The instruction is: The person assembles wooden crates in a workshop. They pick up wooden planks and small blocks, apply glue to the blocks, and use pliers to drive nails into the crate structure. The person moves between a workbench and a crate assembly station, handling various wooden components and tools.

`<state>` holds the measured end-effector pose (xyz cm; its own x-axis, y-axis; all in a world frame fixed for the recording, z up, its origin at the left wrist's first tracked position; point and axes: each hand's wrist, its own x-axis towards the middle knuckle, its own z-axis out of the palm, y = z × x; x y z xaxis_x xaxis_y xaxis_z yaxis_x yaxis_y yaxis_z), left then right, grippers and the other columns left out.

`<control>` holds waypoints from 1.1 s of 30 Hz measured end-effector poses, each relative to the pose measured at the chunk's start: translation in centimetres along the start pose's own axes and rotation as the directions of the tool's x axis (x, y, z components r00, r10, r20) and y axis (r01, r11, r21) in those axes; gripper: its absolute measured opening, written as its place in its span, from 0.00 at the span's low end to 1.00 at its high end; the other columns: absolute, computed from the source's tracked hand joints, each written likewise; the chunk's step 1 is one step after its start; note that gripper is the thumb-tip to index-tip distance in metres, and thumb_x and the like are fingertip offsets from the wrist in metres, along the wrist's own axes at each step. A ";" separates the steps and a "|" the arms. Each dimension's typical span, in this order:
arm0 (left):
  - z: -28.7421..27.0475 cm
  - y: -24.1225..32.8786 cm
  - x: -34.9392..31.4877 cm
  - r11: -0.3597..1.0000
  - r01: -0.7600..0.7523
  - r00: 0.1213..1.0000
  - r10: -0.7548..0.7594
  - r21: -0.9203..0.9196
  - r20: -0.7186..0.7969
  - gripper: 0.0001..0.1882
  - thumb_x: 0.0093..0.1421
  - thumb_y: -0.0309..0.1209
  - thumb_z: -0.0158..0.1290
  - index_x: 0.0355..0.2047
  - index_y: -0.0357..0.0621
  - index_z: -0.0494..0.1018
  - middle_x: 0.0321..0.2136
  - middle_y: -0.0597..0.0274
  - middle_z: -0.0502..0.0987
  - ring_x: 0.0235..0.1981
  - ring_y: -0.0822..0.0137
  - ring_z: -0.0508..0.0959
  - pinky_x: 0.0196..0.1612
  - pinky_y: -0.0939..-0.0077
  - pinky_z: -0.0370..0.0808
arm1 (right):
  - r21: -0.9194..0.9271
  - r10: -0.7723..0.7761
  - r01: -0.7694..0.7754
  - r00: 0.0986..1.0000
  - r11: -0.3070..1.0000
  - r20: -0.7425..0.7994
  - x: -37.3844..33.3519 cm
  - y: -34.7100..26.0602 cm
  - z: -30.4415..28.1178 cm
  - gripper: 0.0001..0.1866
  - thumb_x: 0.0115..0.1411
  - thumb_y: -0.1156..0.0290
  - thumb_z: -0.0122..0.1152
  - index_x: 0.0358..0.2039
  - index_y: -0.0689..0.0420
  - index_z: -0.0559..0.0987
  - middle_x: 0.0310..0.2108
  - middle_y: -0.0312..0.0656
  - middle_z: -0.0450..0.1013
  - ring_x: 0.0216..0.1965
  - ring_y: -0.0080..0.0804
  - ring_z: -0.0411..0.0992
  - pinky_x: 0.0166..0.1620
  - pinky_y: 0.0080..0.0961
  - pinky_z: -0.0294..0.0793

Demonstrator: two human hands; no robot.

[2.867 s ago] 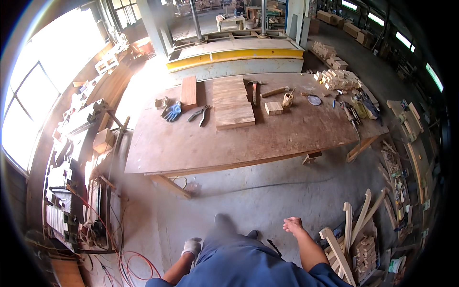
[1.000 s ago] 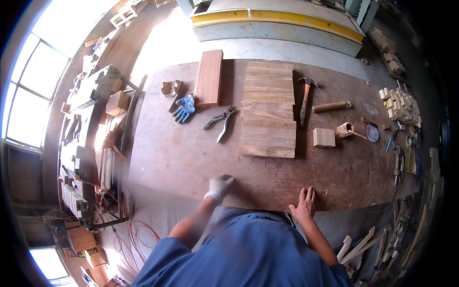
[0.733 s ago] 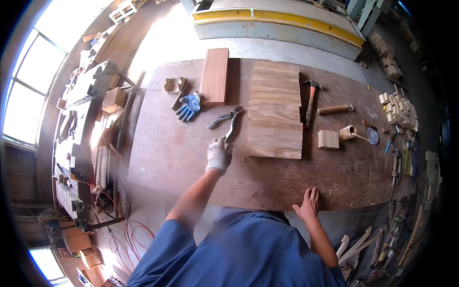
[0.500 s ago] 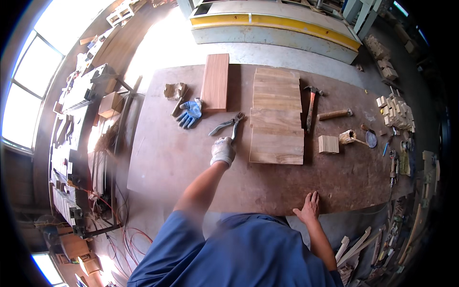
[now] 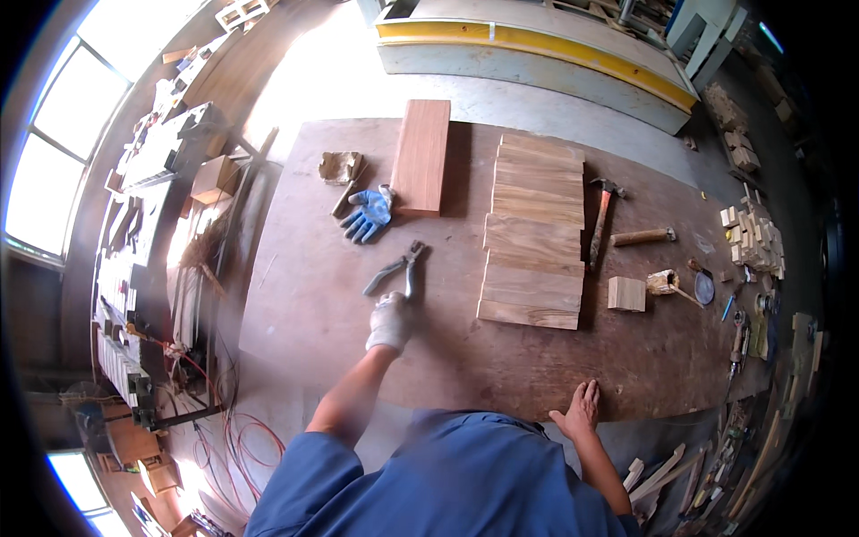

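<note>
My left hand (image 5: 389,322), in a whitish work glove, is closed around one handle of a pair of pliers (image 5: 414,251). The pliers' other handle spreads out to the left, and their jaws point away from me over the table. My bare right hand (image 5: 582,410) rests on the table's near edge with its fingers stretched out. Right of the pliers lies a row of wooden strips (image 5: 535,234), side by side. Beyond the pliers are a blue-and-grey glove (image 5: 369,215) and a reddish wooden board (image 5: 422,161).
The brown table (image 5: 304,295) also bears a claw hammer (image 5: 601,224), another hammer (image 5: 642,237), a wooden block (image 5: 626,294) and a small worn container (image 5: 341,167). Cluttered shelving (image 5: 161,170) stands left; a yellow-striped machine (image 5: 537,54) stands beyond. Red hoses (image 5: 242,447) lie on the floor.
My left hand has drawn the pliers toward me and to the left, away from the wooden strips. My right hand stays at the table edge. The whole view has shifted slightly.
</note>
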<state>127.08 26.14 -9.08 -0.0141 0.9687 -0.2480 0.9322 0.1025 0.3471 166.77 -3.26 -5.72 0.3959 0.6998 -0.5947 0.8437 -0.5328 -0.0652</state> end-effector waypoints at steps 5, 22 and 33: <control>-1.9 -3.7 1.2 0.994 0.112 0.991 -0.112 -0.009 -0.075 0.13 0.63 0.38 0.59 0.45 0.48 0.79 0.46 0.47 0.81 0.50 0.44 0.79 0.53 0.50 0.76 | -0.045 0.015 -0.014 0.999 0.999 0.035 -0.1 -0.7 -0.6 0.63 0.51 0.45 0.75 0.73 0.73 0.52 0.76 0.67 0.40 0.77 0.61 0.41 0.78 0.40 0.44; -4.0 -1.3 8.2 0.927 0.340 0.932 -0.354 -0.156 -0.074 0.16 0.63 0.40 0.60 0.45 0.43 0.80 0.42 0.45 0.83 0.48 0.43 0.82 0.53 0.52 0.77 | -0.010 0.008 -0.007 1.000 1.000 0.015 -0.1 -0.6 -0.6 0.64 0.50 0.45 0.76 0.72 0.74 0.52 0.75 0.69 0.40 0.77 0.63 0.40 0.78 0.43 0.43; -2.5 4.8 10.2 0.995 -0.075 0.927 0.044 -0.067 -0.372 0.39 0.56 0.46 0.68 0.61 0.37 0.69 0.58 0.41 0.71 0.61 0.42 0.68 0.65 0.49 0.65 | -0.021 0.004 -0.003 1.000 1.000 0.012 -0.3 -0.7 -0.9 0.64 0.48 0.44 0.76 0.71 0.75 0.54 0.75 0.68 0.41 0.77 0.61 0.40 0.78 0.41 0.44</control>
<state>130.53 37.05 -7.68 -0.1064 0.9868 0.1218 0.9042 0.0450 0.4248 166.45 -2.65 -4.78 0.3946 0.6921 -0.6044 0.8499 -0.5249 -0.0462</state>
